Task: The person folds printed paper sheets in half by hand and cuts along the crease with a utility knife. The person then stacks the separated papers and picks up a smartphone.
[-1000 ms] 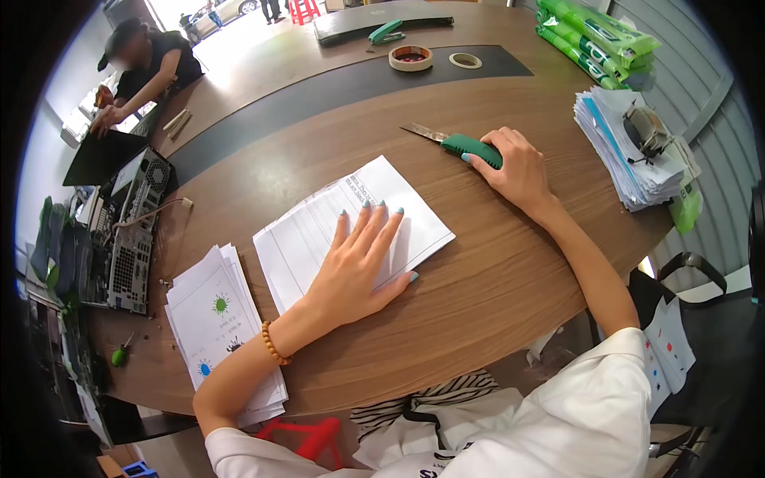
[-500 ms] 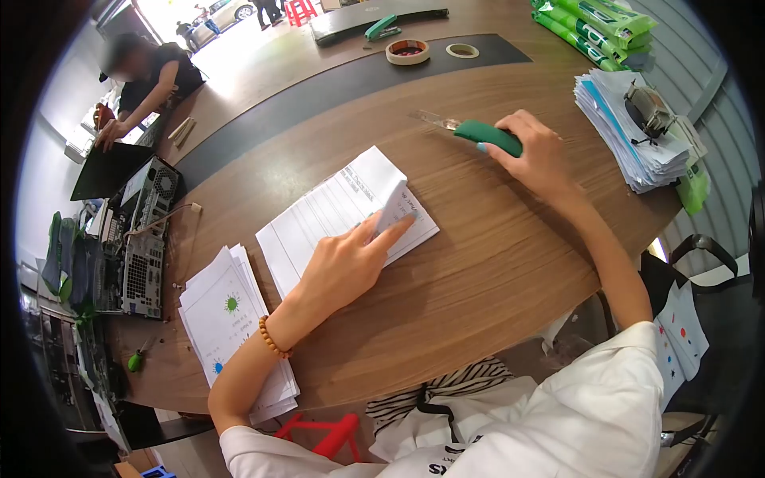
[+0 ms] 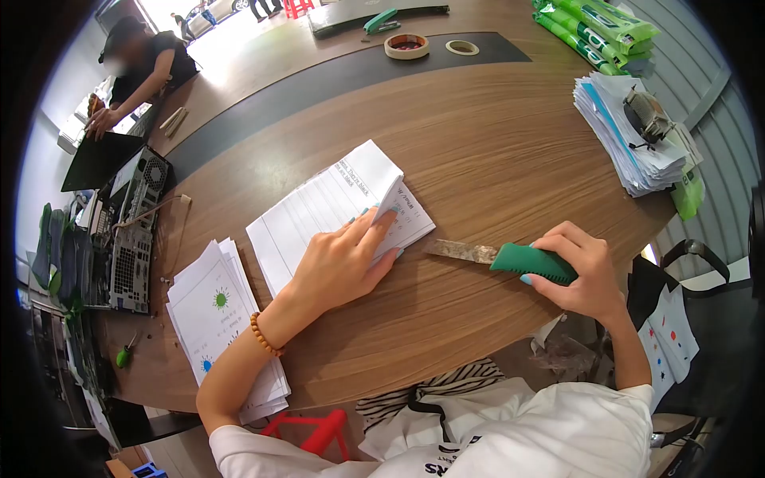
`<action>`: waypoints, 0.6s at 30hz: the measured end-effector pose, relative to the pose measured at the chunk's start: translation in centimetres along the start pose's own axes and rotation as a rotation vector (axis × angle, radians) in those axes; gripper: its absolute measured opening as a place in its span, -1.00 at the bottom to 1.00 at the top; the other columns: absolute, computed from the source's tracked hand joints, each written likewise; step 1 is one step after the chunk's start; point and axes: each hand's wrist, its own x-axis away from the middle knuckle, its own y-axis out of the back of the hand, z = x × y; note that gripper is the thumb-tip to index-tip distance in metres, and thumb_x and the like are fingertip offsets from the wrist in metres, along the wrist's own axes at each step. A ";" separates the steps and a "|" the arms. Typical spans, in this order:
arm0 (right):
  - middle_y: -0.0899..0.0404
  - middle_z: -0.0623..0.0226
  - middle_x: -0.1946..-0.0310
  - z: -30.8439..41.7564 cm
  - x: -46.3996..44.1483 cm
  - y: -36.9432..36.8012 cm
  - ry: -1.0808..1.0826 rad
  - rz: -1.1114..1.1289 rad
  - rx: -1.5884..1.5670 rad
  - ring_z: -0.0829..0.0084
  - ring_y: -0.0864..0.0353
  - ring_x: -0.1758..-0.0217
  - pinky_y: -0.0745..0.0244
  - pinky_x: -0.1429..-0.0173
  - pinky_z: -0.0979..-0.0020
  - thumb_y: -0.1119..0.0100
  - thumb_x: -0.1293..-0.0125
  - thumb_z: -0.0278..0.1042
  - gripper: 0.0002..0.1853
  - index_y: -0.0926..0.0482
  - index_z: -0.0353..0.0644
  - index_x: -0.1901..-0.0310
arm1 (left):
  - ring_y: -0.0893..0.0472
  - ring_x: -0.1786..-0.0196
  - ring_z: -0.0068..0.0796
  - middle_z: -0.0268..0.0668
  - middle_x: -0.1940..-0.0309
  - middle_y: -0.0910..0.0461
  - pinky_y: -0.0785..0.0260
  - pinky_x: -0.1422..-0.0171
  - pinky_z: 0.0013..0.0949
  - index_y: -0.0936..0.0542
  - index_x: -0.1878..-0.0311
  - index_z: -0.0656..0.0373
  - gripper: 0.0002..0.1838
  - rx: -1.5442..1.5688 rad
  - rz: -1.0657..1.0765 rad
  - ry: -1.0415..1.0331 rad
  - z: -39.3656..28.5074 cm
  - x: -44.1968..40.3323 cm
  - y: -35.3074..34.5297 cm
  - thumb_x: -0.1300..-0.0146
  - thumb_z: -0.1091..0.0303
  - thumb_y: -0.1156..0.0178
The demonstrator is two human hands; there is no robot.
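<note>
A stack of white printed paper sheets [image 3: 307, 211] lies on the desk, its top sheet bent up in a fold along the right part. My left hand [image 3: 339, 251] rests on the stack beside this fold, fingers stretched out and thumb apart. To its right, my right hand [image 3: 586, 271] is closed around the green handle of a utility knife [image 3: 522, 261]. The long, stained blade is extended and points left, its tip near the lower right corner of the stack. Left of my forearm, more printed sheets [image 3: 203, 299] with coloured splats lie in a loose pile.
An opened computer case [image 3: 139, 239] stands at the left, near another person [image 3: 147, 76]. Tape rolls [image 3: 406, 48] and a teal stapler [image 3: 381, 21] lie at the back. A paper pile [image 3: 625, 135] and green packs [image 3: 590, 32] are at the right. A green-handled screwdriver [image 3: 123, 356] lies front left.
My right hand has brought the utility knife toward me and turned it, so its blade now lies closer to the stack. My left thumb has moved down, away from the fold.
</note>
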 end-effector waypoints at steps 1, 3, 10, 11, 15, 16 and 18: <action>-0.51 0.33 0.44 0.0 -0.1 -0.2 0.001 -0.003 -0.001 0.35 -0.56 0.47 -0.48 0.41 0.41 -0.42 0.13 -0.31 -0.68 -0.56 -0.21 0.32 | -0.65 0.18 -0.22 0.00 0.07 -0.54 -0.53 0.38 -0.37 -0.50 0.04 0.33 -0.60 0.000 -0.013 -0.010 0.1 0.0 -0.1 -0.17 0.22 -0.20; -0.51 0.33 0.44 -0.1 -0.4 -0.6 0.012 -0.003 0.019 0.35 -0.56 0.47 -0.48 0.42 0.41 -0.42 0.12 -0.30 -0.68 -0.56 -0.21 0.32 | -0.65 0.18 -0.23 0.00 0.08 -0.54 -0.53 0.38 -0.38 -0.50 0.03 0.34 -0.59 -0.003 -0.028 -0.018 0.1 0.1 -0.1 -0.16 0.22 -0.20; -0.51 0.31 0.43 0.1 -1.3 -2.1 0.003 -0.048 0.072 0.29 -0.57 0.45 -0.49 0.41 0.35 -0.40 0.10 -0.27 -0.70 -0.55 -0.19 0.34 | -0.64 0.41 -0.26 -0.08 0.17 -0.58 -0.49 0.47 -0.37 -0.46 -0.04 0.29 -0.55 0.012 -0.125 -0.053 0.4 0.3 -0.7 -0.09 0.30 -0.24; -0.51 0.31 0.43 0.2 -1.3 -2.2 0.017 -0.055 0.072 0.29 -0.57 0.45 -0.49 0.41 0.35 -0.40 0.10 -0.27 -0.70 -0.55 -0.19 0.34 | -0.65 0.39 -0.26 -0.07 0.16 -0.58 -0.50 0.46 -0.37 -0.46 -0.04 0.30 -0.55 0.009 -0.126 -0.058 0.3 0.3 -0.8 -0.09 0.29 -0.24; -0.50 0.29 0.43 0.5 -1.2 -3.0 0.049 -0.069 0.124 0.29 -0.56 0.38 -0.49 0.38 0.33 -0.40 0.09 -0.27 -0.69 -0.54 -0.19 0.33 | -0.66 0.20 -0.20 -0.05 0.05 -0.54 -0.56 0.34 -0.35 -0.50 0.04 0.24 -0.61 -0.052 -0.152 -0.101 0.6 0.5 -1.5 -0.10 0.25 -0.26; -0.50 0.30 0.42 0.4 -1.2 -3.3 0.051 -0.079 0.129 0.30 -0.55 0.37 -0.49 0.38 0.34 -0.39 0.09 -0.27 -0.70 -0.54 -0.19 0.33 | -0.63 0.09 -0.09 0.10 0.06 -0.50 -0.56 0.22 -0.33 -0.56 0.17 0.27 -0.68 -0.040 -0.082 -0.069 0.4 0.5 -1.3 -0.20 0.17 -0.17; -0.50 0.32 0.41 0.5 -1.2 -3.6 0.047 -0.081 0.132 0.32 -0.54 0.35 -0.48 0.39 0.34 -0.39 0.08 -0.27 -0.71 -0.53 -0.17 0.34 | -0.63 0.10 -0.12 0.02 0.04 -0.51 -0.57 0.25 -0.33 -0.56 0.15 0.24 -0.70 -0.046 -0.110 -0.075 0.4 0.6 -1.5 -0.15 0.21 -0.21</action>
